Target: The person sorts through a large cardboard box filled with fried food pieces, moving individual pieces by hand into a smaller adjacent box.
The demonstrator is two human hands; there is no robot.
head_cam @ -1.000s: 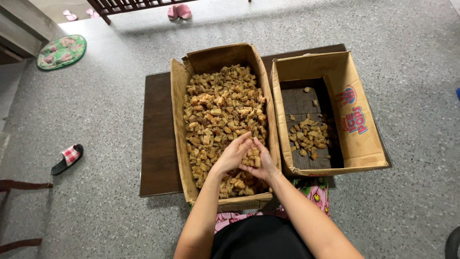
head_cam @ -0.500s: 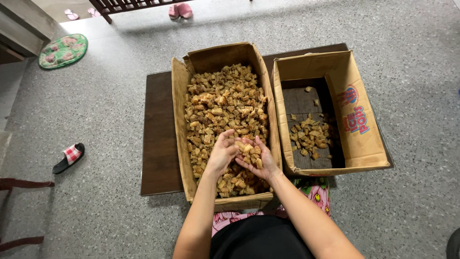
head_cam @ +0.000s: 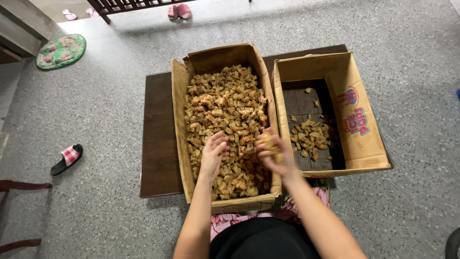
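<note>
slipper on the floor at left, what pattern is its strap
Red and white check on the slipper, seen in the head view.

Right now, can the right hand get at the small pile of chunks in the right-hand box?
Probably yes. The right hand, holding some brown chunks, hovers at the wall shared with the right-hand box. That box is open-topped, and nothing covers the small pile.
</note>
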